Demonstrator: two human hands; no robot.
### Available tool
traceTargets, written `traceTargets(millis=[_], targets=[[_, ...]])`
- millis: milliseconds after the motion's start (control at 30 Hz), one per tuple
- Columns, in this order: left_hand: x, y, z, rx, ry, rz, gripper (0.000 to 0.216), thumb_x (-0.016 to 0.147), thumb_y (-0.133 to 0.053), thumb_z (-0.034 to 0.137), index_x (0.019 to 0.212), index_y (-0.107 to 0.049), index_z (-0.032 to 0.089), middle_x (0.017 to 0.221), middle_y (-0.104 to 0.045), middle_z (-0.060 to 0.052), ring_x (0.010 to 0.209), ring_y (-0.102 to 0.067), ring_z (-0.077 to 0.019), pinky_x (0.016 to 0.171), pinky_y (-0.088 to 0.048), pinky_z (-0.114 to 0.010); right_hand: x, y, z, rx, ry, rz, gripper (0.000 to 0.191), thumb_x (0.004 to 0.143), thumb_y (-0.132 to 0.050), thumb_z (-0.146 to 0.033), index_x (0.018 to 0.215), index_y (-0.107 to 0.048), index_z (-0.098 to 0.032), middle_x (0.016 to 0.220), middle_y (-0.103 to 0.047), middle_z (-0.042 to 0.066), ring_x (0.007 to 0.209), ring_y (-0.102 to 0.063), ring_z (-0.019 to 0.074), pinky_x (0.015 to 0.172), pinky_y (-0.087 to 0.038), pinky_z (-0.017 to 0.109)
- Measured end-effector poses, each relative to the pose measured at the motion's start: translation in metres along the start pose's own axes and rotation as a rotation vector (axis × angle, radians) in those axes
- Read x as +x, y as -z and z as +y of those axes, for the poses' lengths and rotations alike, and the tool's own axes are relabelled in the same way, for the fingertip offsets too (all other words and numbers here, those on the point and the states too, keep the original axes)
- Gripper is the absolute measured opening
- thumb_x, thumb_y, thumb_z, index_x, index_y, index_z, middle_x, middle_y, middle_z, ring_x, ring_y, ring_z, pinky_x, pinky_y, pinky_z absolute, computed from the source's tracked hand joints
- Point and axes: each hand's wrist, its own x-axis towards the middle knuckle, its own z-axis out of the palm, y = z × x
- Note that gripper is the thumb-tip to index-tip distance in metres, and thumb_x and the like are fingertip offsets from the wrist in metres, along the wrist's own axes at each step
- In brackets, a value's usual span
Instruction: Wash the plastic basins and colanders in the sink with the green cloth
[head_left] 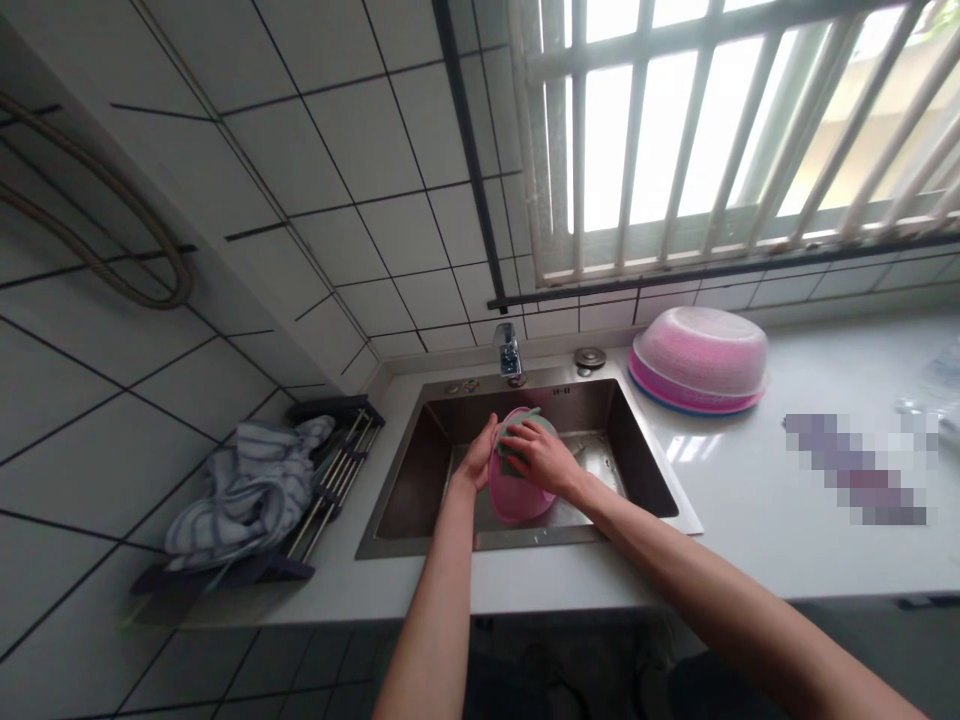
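Note:
A pink plastic bowl (517,498) is held tilted inside the steel sink (409,490), its inner side turned toward me. My left hand (478,458) grips the bowl's left rim, with the thumb up along the edge. Against the bowl's upper inner side, my right hand (540,455) presses a green cloth (513,446), which is partly hidden under the fingers. Behind the bowl stands the chrome faucet (508,352); I cannot tell whether water runs from it.
Upturned pink basins (699,358) are stacked on the white counter (720,500) right of the sink. A round metal drain strainer (590,357) lies by the faucet. To the left, a striped cloth (247,490) rests on a rack (335,492). A barred window is behind.

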Motion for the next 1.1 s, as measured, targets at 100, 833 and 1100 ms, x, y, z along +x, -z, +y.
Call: traceTargets(millis=[100, 833, 1100], targets=[[0.002, 0.004, -0.003, 0.061, -0.055, 0.178, 0.049, 0.086, -0.076, 0.062, 0.103, -0.079, 0.016, 0.106, -0.079, -0.012, 0.107, -0.071, -0.0285, 0.092, -0.054, -0.036, 0.001, 0.002, -0.003, 0.006, 0.084, -0.053, 0.039, 0.097, -0.069, -0.022, 0.136, -0.071, -0.025, 0.145, -0.066, 0.009, 0.141, -0.054, 0.0312, 0.118, -0.048, 0.049], [0.007, 0.003, -0.005, 0.293, -0.320, 0.213, 0.043, 0.078, -0.080, 0.055, 0.100, -0.081, 0.018, 0.112, -0.080, -0.009, 0.111, -0.069, -0.0287, 0.106, -0.047, -0.042, 0.001, 0.016, 0.038, 0.175, -0.136, 0.101, 0.040, 0.104, -0.060, -0.032, 0.144, -0.067, -0.029, 0.153, -0.060, 0.009, 0.146, -0.052, 0.0285, 0.123, -0.043, 0.053], [0.002, 0.001, 0.000, 0.323, -0.372, 0.348, 0.035, 0.082, -0.078, 0.051, 0.095, -0.080, 0.019, 0.112, -0.079, -0.009, 0.117, -0.066, -0.0284, 0.108, -0.044, -0.039, 0.001, 0.007, 0.023, 0.177, 0.051, -0.041, 0.042, 0.099, -0.063, -0.019, 0.137, -0.072, -0.035, 0.155, -0.059, 0.002, 0.155, -0.040, 0.0295, 0.127, -0.035, 0.056]])
